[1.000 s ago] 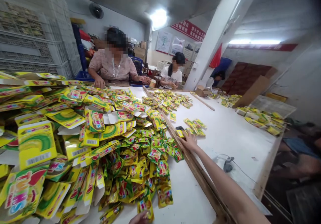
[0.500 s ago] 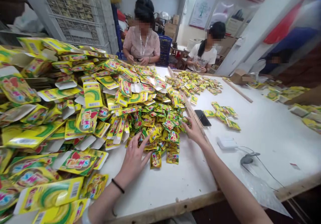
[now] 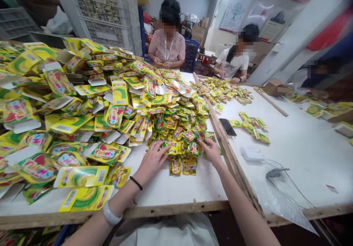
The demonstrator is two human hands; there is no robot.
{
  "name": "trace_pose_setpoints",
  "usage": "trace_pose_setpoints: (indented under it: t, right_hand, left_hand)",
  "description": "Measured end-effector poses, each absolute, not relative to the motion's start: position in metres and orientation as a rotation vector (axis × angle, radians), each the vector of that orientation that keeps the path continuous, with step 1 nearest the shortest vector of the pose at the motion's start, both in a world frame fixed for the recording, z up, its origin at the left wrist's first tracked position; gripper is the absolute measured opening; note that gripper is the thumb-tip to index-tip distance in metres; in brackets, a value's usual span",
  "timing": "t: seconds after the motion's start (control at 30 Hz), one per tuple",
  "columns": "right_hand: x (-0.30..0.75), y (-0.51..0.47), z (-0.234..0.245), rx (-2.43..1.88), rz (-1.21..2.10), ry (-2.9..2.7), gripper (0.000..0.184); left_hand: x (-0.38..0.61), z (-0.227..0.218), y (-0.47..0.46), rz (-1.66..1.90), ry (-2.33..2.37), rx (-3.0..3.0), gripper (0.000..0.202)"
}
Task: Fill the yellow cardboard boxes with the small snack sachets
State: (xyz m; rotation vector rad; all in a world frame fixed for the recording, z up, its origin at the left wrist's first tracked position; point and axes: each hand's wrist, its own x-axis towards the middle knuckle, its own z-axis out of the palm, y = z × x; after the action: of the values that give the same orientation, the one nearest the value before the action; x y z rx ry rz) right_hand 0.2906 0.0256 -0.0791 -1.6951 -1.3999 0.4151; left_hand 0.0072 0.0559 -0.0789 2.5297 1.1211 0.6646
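Note:
A heap of small yellow and green foil sachets [image 3: 179, 139] lies on the white table [image 3: 176, 187] straight ahead of me. My left hand [image 3: 153, 161] rests with fingers spread against the near edge of the heap, a black band and a white bangle on its wrist. My right hand [image 3: 211, 152] touches the heap's right side, its fingertips among the sachets. Neither hand visibly holds anything. To the left, a large mound of flat yellow printed cartons [image 3: 82, 106] rises beside the sachets, some with open flaps.
A wooden strip [image 3: 224, 146] runs along the table right of the heap. Beyond it lie a black phone [image 3: 227, 127], loose sachets [image 3: 249, 124], a white charger [image 3: 250, 153] and a cable. Two seated people [image 3: 168, 42] [image 3: 234, 56] work across the table.
My view has swung left and come closer to the table. Both hands have moved forward from the table's bare surface onto the near side of the sachet heap, with the left hand now against it.

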Motion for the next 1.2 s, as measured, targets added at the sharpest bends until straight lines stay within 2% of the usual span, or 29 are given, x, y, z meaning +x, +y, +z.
trace_pose_setpoints:
  t: [0.13, 0.2, 0.3, 0.4, 0.53, 0.63, 0.77, 0.87, 1.07, 1.17, 1.2]
  right_hand:
    - [0.292, 0.007, -0.061, -1.675, 0.423, -1.314, 0.034]
    - [0.288, -0.006, -0.048, -1.658, 0.419, -1.274, 0.031]
    - [0.269, -0.023, -0.027, -1.589, 0.494, -1.261, 0.027]
    - [0.238, -0.028, -0.012, -1.440, 0.719, -1.326, 0.020]
    - [0.207, -0.024, -0.010, -1.264, 1.103, -1.294, 0.021]
    - [0.199, -0.023, -0.012, -1.304, 1.110, -1.322, 0.023]
    - [0.193, -0.026, -0.016, -1.216, 1.158, -1.168, 0.024]
    - [0.189, -0.028, -0.027, -1.095, 1.367, -0.962, 0.039]
    - [0.198, -0.028, -0.038, -1.049, 1.249, -0.722, 0.022]
    - [0.208, -0.030, -0.031, -1.052, 1.238, -0.657, 0.017]
    - [0.211, -0.032, -0.029, -1.052, 1.240, -0.648, 0.017]
  left_hand:
    - [0.002, -0.065, 0.048, 0.791, 1.297, 2.347, 0.028]
    - [0.003, -0.057, 0.042, 0.872, 1.291, 2.102, 0.030]
    - [0.008, -0.047, 0.032, 0.859, 1.096, 1.772, 0.041]
    - [0.014, -0.038, 0.021, 0.807, 0.869, 1.578, 0.038]
    - [0.017, -0.030, 0.010, 0.824, 0.727, 1.469, 0.039]
    - [0.018, -0.032, 0.007, 0.812, 0.725, 1.394, 0.044]
    - [0.025, -0.042, 0.006, 0.880, 0.785, 1.338, 0.035]
    - [0.033, -0.043, 0.008, 0.937, 0.802, 1.490, 0.031]
    - [0.025, 0.010, 0.067, 0.930, 0.877, 2.376, 0.030]
    - [0.012, 0.033, 0.130, 0.904, 1.237, 2.749, 0.051]
    - [0.008, 0.036, 0.147, 0.853, 1.364, 2.806, 0.052]
